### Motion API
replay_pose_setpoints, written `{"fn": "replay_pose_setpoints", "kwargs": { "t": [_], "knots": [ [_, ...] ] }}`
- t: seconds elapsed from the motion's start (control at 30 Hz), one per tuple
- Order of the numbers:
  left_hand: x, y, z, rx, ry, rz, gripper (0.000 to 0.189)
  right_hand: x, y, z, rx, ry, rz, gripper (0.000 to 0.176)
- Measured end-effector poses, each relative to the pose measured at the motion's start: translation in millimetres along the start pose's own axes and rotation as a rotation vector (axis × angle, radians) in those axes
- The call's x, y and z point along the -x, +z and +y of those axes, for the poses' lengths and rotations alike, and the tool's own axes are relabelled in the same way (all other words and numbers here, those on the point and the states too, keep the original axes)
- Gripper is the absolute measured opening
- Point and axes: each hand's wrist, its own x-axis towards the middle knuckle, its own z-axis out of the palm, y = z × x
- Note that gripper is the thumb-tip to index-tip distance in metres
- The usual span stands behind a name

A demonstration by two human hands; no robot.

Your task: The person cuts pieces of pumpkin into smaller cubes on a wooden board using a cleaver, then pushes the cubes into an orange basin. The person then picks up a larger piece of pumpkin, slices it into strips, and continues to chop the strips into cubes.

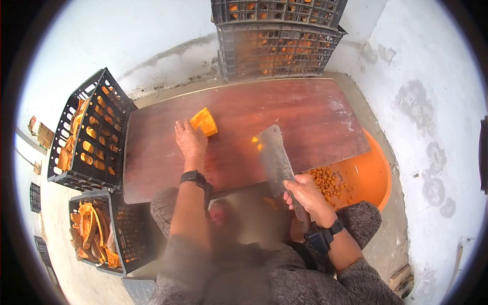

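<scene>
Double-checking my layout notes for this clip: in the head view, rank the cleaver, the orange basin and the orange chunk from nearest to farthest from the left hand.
1. Orange chunk: right beside the left hand, on the board.
2. Cleaver: to its right.
3. Orange basin: far right.

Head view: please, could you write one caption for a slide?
Right hand holds a cleaver over a board; left hand is at an orange chunk.

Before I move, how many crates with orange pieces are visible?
4: upper crate and lower crate behind the board, side crate left of it, front crate nearer the camera. Far-left crates are unclear; some may be hidden.
</scene>
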Motion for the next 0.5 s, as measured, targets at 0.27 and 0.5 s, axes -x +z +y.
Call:
{"fn": "replay_pose_setpoints", "kwargs": {
  "t": [0.27,0.5],
  "knots": [
    [-1.5,8.2,-4.6,0.254,-0.219,-0.147,0.048,-17.2,-3.9,9.4,-0.009,0.036,0.077,0.02],
    [12.2,24.0,3.9,0.533,-0.375,-0.188,0.043,-21.0,-5.2,7.6,0.189,-0.111,0.183,0.023]
  ]
}}
